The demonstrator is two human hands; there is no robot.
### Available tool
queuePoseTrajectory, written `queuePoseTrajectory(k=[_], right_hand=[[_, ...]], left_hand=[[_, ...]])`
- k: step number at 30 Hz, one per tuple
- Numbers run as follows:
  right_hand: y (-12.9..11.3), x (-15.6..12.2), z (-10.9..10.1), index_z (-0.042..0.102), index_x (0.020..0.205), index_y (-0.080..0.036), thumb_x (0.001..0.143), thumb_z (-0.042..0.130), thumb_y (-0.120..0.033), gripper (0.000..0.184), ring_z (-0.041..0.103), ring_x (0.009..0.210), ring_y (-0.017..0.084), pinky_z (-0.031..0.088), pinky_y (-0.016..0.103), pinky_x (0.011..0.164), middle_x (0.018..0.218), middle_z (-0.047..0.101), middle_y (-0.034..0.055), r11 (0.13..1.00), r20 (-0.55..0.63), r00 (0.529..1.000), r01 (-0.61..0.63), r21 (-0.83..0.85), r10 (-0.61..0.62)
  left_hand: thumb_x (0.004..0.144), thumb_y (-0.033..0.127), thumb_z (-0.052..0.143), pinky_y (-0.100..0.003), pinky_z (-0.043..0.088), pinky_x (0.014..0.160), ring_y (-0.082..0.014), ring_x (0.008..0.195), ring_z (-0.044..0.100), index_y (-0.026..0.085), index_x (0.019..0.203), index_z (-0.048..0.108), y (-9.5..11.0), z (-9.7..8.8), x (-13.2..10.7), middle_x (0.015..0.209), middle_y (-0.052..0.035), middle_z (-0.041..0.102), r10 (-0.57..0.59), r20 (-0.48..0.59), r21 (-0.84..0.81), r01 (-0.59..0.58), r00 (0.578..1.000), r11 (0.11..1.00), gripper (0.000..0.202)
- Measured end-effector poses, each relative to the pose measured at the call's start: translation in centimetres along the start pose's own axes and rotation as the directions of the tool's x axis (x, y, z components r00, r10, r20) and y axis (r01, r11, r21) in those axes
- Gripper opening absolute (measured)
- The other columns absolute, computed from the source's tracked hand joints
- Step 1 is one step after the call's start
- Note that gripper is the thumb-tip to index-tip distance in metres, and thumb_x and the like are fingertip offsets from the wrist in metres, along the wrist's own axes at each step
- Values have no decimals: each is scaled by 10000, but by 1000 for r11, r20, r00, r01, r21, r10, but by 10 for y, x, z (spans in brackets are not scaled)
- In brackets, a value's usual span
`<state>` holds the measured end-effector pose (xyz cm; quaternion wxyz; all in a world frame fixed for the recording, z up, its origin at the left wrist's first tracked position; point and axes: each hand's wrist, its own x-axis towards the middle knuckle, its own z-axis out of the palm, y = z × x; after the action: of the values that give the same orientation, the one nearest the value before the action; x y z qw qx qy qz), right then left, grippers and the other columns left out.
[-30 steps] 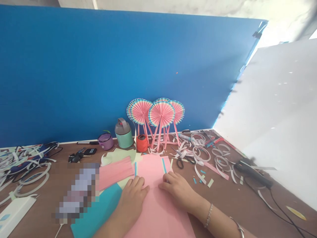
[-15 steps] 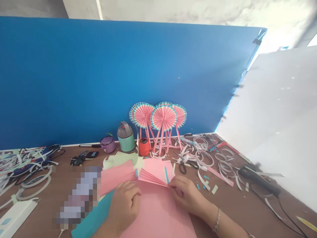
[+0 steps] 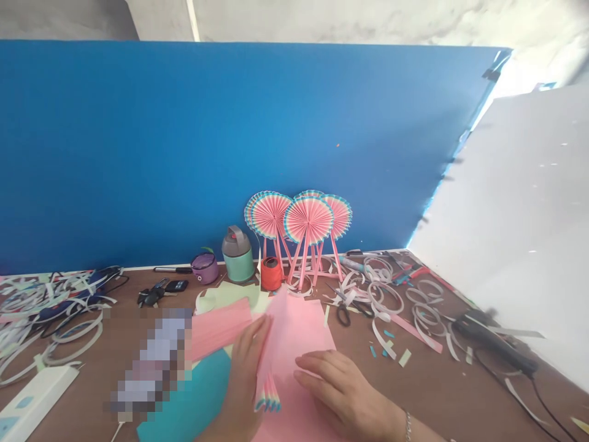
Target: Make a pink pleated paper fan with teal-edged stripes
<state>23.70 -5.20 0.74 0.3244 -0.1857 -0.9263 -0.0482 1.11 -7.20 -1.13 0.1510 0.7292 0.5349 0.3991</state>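
Observation:
My left hand (image 3: 243, 374) is closed on the pleated paper (image 3: 271, 356), a pink piece tilted up on its edge. Its folded end, striped white, yellow and blue, faces me. My right hand (image 3: 343, 390) holds nothing; its fingers stretch out over the flat pink sheets (image 3: 317, 328), close to the pleats on their right. Under my left forearm lies teal paper (image 3: 193, 393). Farther left and back is a pink pleated stack (image 3: 221, 325), with pale green paper (image 3: 230, 296) behind it.
Pink paper fans (image 3: 308, 220) on stick legs stand by the blue partition (image 3: 184, 135). Nearby are a green flask (image 3: 238, 261), a purple cup (image 3: 205, 268) and a red container (image 3: 271, 273). Scissors (image 3: 343, 314), curled strips (image 3: 385, 296), a black corded tool (image 3: 494, 344) and a power strip (image 3: 41, 399) lie around.
The pleated paper has turned from lying crosswise to standing on edge, its folded end now towards me. My left hand has moved onto it; my right hand has let go and come nearer.

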Motion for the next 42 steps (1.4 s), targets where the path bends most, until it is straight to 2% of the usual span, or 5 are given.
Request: queuePoseTrajectory(k=[4,9,13,22,42], right_hand=[[-4,-7,-3,553,1101,-185,787,553,-106,324,521,1054,214,404,352,893,966,643,91,991,-265,962,32,-131,-66],[-7,5,4,569,1064,-227,841,534,-183,230,504,1057,191,298,363,958,1020,656,55,984,-148,989,-23,-177,-4],[3,5,13,567,956,-202,849,416,-65,231,530,842,141,271,359,911,854,647,10,982,-6,989,-146,-120,146],[13,-3,18,539,865,-185,807,482,-97,120,456,793,166,288,340,808,826,590,26,956,222,932,-265,-125,287],[31,-7,5,606,849,-185,810,475,-60,186,524,799,177,397,308,727,818,627,43,824,271,839,-529,205,472]], left_hand=[[823,155,405,-465,358,912,-282,1067,489,229,1392,343,-2,2,3,1148,-117,557,159,-54,301,-135,986,944,578],[753,-35,370,-393,391,801,-223,884,524,235,1328,433,11,14,7,954,-61,592,150,123,545,-193,981,816,639],[790,-13,380,-382,422,753,-224,852,525,199,1287,459,10,18,8,959,-64,600,123,294,476,-257,948,841,546],[877,139,451,-333,437,720,-190,812,531,187,807,561,8,11,14,849,-32,590,64,335,225,-146,940,963,139],[813,155,405,-314,422,732,-195,827,575,222,852,617,-1,-21,23,863,-37,640,-160,387,154,107,908,982,226]])
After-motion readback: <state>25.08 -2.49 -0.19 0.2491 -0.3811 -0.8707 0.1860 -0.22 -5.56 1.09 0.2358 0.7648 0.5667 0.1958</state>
